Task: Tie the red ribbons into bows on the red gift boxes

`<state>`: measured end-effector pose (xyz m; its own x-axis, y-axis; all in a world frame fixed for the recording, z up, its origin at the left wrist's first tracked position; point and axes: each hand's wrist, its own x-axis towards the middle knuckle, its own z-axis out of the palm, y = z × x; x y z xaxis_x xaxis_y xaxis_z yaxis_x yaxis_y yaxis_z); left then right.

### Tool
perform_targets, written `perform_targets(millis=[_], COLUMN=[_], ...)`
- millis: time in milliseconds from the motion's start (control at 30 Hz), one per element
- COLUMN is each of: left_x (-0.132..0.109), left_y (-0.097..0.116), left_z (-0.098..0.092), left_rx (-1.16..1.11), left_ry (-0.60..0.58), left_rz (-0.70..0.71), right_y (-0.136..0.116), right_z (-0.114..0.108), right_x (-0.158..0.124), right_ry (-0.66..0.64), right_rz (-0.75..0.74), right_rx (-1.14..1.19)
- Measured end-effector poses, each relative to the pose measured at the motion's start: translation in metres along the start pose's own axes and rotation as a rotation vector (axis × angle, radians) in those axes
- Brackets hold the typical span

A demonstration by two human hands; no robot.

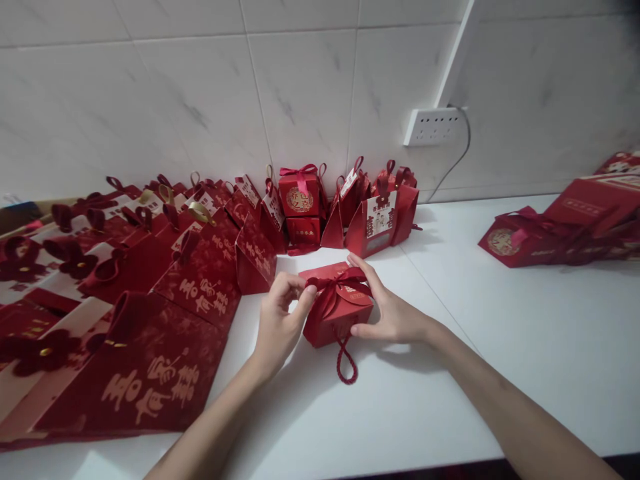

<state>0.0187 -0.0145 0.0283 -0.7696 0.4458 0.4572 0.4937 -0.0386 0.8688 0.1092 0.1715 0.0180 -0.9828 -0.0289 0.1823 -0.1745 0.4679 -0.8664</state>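
A small red gift box (340,319) sits on the white table between my hands. Across its top runs a dark red ribbon bow (330,288), and a braided cord loop (347,368) hangs from its near side onto the tabletop. My left hand (285,317) pinches the left loop of the bow between thumb and fingers. Spread around the right side of the box, my right hand (393,310) has its fingers at the far edge and its thumb on the near face, gripping the box.
Rows of red gift boxes (195,287) with ribbon handles fill the left side. More boxes (383,213) stand along the tiled wall (300,93). Flat-lying red boxes (550,233) are at the right. A power strip (433,127) with a grey cable is on the wall.
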Motion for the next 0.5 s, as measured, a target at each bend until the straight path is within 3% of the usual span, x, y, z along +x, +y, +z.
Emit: perform_targets(millis=[100, 200, 300, 400, 500], left_x=[0.000, -0.002, -0.005, -0.010, -0.013], left_y=[-0.002, -0.003, -0.004, -0.005, -0.004], left_z=[0.000, 0.000, 0.001, 0.004, 0.008], left_rx=[0.046, 0.129, 0.325, 0.468, 0.485], left_ry=[-0.004, 0.057, 0.121, 0.101, 0.105], left_rz=[0.058, 0.161, 0.452, 0.744, 0.861], right_y=[0.010, 0.011, 0.008, 0.008, 0.010], right_z=[0.000, 0.008, 0.019, 0.026, 0.029], right_x=[0.003, 0.004, 0.004, 0.005, 0.006], right_ry=[-0.019, 0.144, 0.351, 0.475, 0.522], right_rz=[-0.043, -0.084, -0.258, -0.416, -0.456], right_rx=[0.093, 0.023, -0.161, -0.246, -0.267])
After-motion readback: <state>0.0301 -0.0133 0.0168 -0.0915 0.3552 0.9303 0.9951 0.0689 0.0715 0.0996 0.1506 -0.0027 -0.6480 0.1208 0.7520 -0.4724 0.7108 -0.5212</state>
